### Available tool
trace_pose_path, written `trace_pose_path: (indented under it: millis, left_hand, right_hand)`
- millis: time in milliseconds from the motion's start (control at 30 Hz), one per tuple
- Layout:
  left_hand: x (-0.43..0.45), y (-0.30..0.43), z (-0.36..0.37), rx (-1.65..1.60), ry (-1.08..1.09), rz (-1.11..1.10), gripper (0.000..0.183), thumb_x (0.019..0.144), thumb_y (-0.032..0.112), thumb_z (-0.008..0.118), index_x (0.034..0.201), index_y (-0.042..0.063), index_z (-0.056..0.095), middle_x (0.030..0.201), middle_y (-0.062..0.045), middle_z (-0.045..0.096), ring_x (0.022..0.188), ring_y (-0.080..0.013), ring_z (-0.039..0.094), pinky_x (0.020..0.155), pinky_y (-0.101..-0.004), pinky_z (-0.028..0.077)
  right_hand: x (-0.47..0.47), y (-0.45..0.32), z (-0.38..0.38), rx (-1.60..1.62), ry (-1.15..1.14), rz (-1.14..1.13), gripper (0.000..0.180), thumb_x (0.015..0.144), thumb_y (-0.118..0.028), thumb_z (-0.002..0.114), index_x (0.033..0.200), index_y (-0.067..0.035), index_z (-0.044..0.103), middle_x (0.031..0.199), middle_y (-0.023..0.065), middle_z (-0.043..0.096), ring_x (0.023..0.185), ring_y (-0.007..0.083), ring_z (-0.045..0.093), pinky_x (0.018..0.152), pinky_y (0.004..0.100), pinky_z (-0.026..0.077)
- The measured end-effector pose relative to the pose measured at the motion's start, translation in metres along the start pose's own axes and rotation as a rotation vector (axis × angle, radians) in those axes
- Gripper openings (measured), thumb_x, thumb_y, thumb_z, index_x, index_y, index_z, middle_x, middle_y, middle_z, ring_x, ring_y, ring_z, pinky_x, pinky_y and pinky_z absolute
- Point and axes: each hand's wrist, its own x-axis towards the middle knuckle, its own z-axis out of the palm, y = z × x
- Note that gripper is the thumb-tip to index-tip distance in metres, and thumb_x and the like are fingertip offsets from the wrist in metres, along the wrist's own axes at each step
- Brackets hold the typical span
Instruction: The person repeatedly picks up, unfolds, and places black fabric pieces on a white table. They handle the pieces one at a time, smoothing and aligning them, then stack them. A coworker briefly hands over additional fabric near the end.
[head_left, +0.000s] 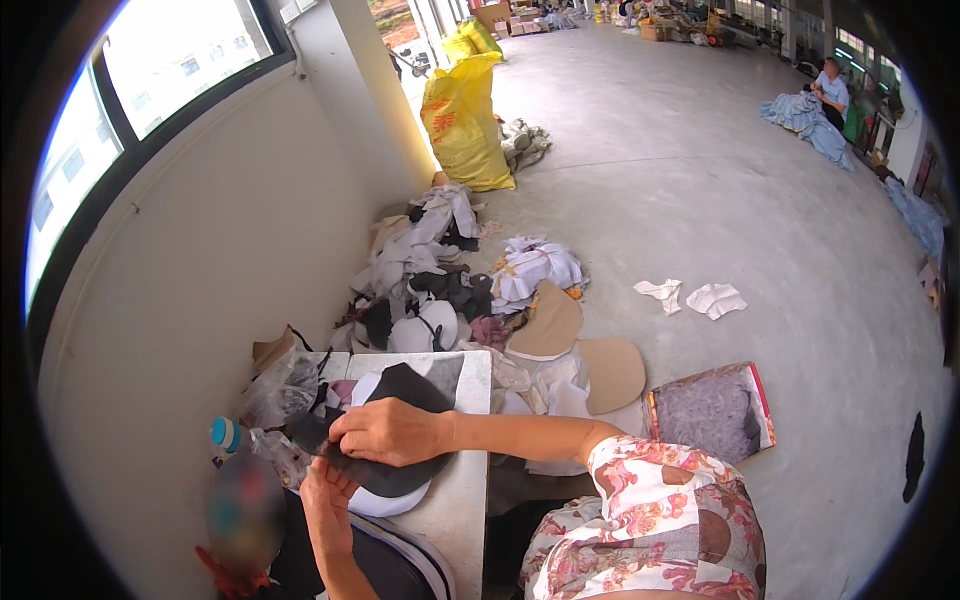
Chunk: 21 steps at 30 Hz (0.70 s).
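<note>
Both hands meet over a white table (469, 517) at the lower left. My right hand (390, 431) reaches in from the right, its fingers pinching the edge of a black curved fabric piece (409, 476). Just below and left of it, my left hand (328, 491) has its fingertips at the same edge, palm turned up; its grip is partly hidden. More black fabric (409, 382) shows beyond my right hand, with white fabric (401, 502) beneath the dark piece. Nearer me on the table lies dark material with pale edging (397, 551).
Clear plastic bags (277, 390) and a blue-capped container (225, 433) stand left. Beyond the table are fabric scraps (442, 270), beige curved pieces (611, 375) and a yellow sack (465, 124). An open box (709, 412) sits right. A person (831, 90) sits far off with blue cloth.
</note>
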Motion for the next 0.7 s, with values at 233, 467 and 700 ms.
trace_pose_path:
  millis: [233, 467, 700]
  left_hand:
    - [-0.010, -0.005, 0.009, -0.028, 0.268, 0.020, 0.026, 0.096, 0.019, 0.055, 0.112, -0.002, 0.058, 0.100, -0.008, 0.065, 0.082, -0.0137, 0.065, 0.069, -0.0290, 0.058]
    - [-0.020, -0.003, -0.002, 0.157, 0.392, 0.218, 0.029, 0.095, 0.016, 0.057, 0.113, -0.006, 0.061, 0.103, -0.008, 0.066, 0.088, -0.0152, 0.063, 0.081, -0.0262, 0.050]
    - [-0.036, 0.016, 0.001, 0.492, 0.466, 0.307, 0.017, 0.094, 0.006, 0.055, 0.099, -0.007, 0.065, 0.084, -0.003, 0.064, 0.079, -0.0085, 0.057, 0.073, -0.0217, 0.044]
  right_hand:
    - [-0.009, -0.013, 0.027, -0.299, -0.020, -0.191, 0.016, 0.078, -0.014, 0.058, 0.089, -0.007, 0.066, 0.111, 0.0105, 0.059, 0.095, 0.0222, 0.057, 0.065, 0.0306, 0.046]
    - [-0.001, -0.027, 0.035, -0.271, -0.025, -0.250, 0.023, 0.078, -0.018, 0.062, 0.099, -0.009, 0.067, 0.118, 0.0117, 0.057, 0.099, 0.0237, 0.055, 0.070, 0.0323, 0.045]
    - [0.025, -0.040, 0.012, -0.011, 0.141, -0.152, 0.052, 0.083, -0.039, 0.066, 0.125, -0.010, 0.055, 0.130, 0.0122, 0.054, 0.117, 0.0328, 0.053, 0.092, 0.0433, 0.046]
